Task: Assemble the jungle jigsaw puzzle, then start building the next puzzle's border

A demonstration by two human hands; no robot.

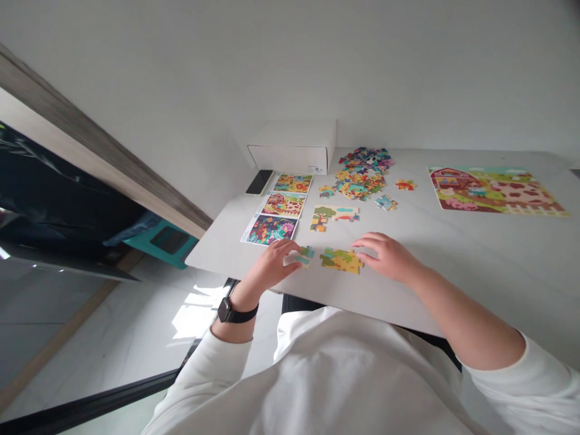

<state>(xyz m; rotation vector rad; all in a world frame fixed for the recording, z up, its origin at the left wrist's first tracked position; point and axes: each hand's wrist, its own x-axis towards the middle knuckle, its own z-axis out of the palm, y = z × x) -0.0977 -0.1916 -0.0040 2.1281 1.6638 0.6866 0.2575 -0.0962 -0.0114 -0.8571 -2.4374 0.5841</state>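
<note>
Near the front edge of the white table, my left hand [274, 264] has thumb and forefinger at the edges of a blue-green puzzle piece [307, 256]. To the right of it lies a joined yellow-and-green puzzle section [342, 261]. My right hand [389, 258] is beside that section's right end, fingers apart, the thumb close to its edge; I cannot tell whether it touches. Just beyond is another joined section [324, 215] with a tree and a red shape.
Loose puzzle pieces form a pile [360, 181], with a red piece [405, 185] and a blue piece [386, 202] nearby. A finished farm puzzle [493, 192] lies right. Picture cards [283, 204], a phone [260, 182] and a white box [290, 148] stand left and behind.
</note>
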